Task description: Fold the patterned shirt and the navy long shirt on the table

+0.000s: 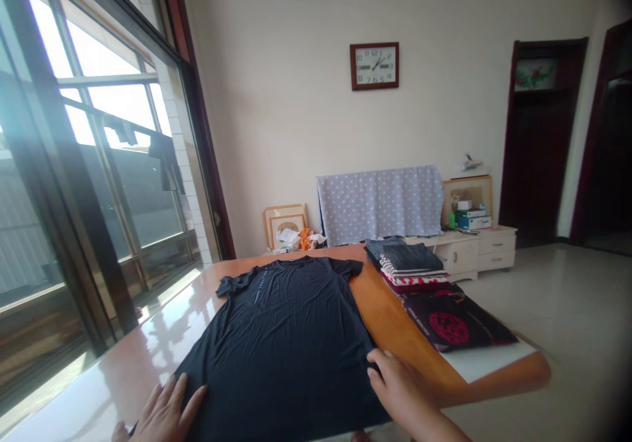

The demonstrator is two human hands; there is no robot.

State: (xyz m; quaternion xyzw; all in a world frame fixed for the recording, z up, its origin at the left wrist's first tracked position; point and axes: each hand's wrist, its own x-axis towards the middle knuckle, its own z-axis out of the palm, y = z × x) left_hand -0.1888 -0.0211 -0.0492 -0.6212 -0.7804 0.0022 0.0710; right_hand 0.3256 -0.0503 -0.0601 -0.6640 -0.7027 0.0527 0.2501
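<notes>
A dark navy T-shirt [286, 336] lies spread out on the table, its neck and short sleeves at the far end and its hem towards me. My left hand [165, 409] rests flat at the shirt's lower left side, fingers apart. At the lower right side edge, my right hand [395, 383] has its fingers curled in, with thumb and forefinger at the cloth. Some wrinkles run along the shirt's body, and small lettering shows near the left of the chest.
On the table [380, 303], a stack of folded clothes [412, 264] sits at the far right. Nearer lies a dark folded garment with a red round print [449, 327]. A white cabinet [496, 251] stands behind, beside a spotted cloth cover [380, 205]. Windows [118, 185] line the left.
</notes>
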